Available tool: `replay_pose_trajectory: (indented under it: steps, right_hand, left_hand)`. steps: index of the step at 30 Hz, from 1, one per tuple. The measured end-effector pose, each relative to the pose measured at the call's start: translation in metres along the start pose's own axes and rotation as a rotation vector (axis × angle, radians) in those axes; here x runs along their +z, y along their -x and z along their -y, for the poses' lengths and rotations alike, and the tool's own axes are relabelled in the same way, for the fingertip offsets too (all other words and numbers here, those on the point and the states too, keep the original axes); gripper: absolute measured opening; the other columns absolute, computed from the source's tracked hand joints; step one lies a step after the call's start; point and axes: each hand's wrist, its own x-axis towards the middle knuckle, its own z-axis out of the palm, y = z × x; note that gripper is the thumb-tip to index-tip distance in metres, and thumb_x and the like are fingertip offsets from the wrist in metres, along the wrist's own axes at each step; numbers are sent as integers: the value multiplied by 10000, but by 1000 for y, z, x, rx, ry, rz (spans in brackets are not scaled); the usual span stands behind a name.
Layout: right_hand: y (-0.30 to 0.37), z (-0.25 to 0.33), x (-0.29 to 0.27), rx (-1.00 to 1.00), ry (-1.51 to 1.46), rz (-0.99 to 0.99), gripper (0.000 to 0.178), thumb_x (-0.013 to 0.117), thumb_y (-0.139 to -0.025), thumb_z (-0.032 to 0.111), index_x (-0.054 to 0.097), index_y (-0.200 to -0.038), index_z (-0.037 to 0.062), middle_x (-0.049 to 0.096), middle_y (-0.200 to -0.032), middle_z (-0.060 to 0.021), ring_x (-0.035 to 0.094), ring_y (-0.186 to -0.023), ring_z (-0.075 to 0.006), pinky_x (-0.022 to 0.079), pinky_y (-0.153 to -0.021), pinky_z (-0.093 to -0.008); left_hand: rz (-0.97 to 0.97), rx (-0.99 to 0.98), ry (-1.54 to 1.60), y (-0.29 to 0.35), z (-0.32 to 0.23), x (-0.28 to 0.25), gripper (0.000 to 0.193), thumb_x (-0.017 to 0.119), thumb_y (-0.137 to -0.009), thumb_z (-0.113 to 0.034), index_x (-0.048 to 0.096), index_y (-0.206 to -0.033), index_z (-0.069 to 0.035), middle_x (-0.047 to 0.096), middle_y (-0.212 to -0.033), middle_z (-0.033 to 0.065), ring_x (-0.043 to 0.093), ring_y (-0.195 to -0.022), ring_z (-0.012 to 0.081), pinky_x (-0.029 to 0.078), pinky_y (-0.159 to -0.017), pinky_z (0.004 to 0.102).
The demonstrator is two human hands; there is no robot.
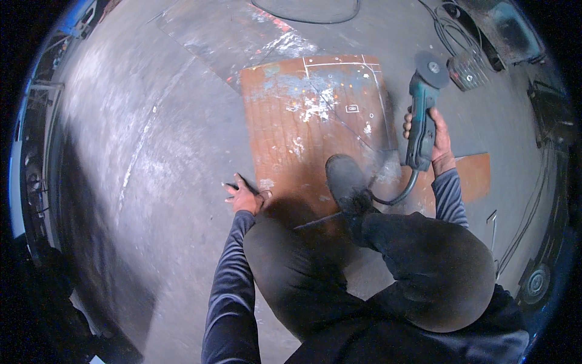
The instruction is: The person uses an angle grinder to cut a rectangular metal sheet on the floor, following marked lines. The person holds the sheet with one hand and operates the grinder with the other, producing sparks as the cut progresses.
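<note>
My right hand (444, 141) is wrapped round the body of a teal and black angle grinder (423, 121), held up at the right of the board. Its round disc (432, 70) points away from me, and a dark cord (405, 193) curves from its rear end toward my shoe. A rusty brown sheet (315, 127), with white marked lines and pale paint patches, lies on the floor before me. Beside the sheet's near left edge, my left hand (244, 198) has its fingers spread, the thumb side at the edge. My dark shoe (345, 179) rests on the sheet.
A smaller brown piece (474, 177) lies on the grey floor (163, 164) to the right. Farther right are a wire basket (468, 73), coiled cables (451, 30) and a wheel (536, 283). A black cable loop (309, 21) lies at the far side.
</note>
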Motion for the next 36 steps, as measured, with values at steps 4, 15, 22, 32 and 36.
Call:
replay_pose_trajectory:
  steps: [4,15,22,32,36]
  right_hand:
    - [-5,17,20,-95,-203,118,621,645,-1010,473,533,-1358,-29,654,-1126,-169,670,-992,-280,607,-867,-435]
    - [-1,42,47,-229,-200,267,693,666,-981,495,506,-1381,-47,598,-1161,-153,615,-1034,-271,557,-914,-441]
    - [3,41,62,-235,-174,268,708,679,-965,502,509,-1384,-43,602,-1144,-152,611,-1030,-278,558,-891,-450]
    - [23,54,90,-322,-146,265,681,707,-954,469,511,-1364,-39,593,-1143,-147,608,-1006,-272,556,-889,-435]
    - [47,82,103,-402,-55,209,648,701,-966,447,512,-1357,-34,606,-1146,-161,622,-1030,-289,573,-907,-448]
  left_hand:
    - [-52,61,-27,-10,19,9,1433,935,-645,-630,76,-1712,-209,-40,-1714,363,182,-1483,705,321,-1223,653]
    - [-16,169,-30,-5,24,1,1410,929,-663,-620,95,-1710,-176,-14,-1706,382,211,-1477,700,318,-1239,615]
    - [-34,234,37,10,35,-12,1298,936,-664,-577,259,-1675,-123,124,-1696,369,313,-1509,566,328,-1248,549]
    - [-150,2,157,15,203,109,1030,728,-879,-576,184,-1700,-273,75,-1748,269,235,-1492,667,330,-1208,653]
    - [29,-71,50,30,157,112,916,582,-983,-558,81,-1712,-319,-85,-1781,177,133,-1517,683,302,-1182,736]
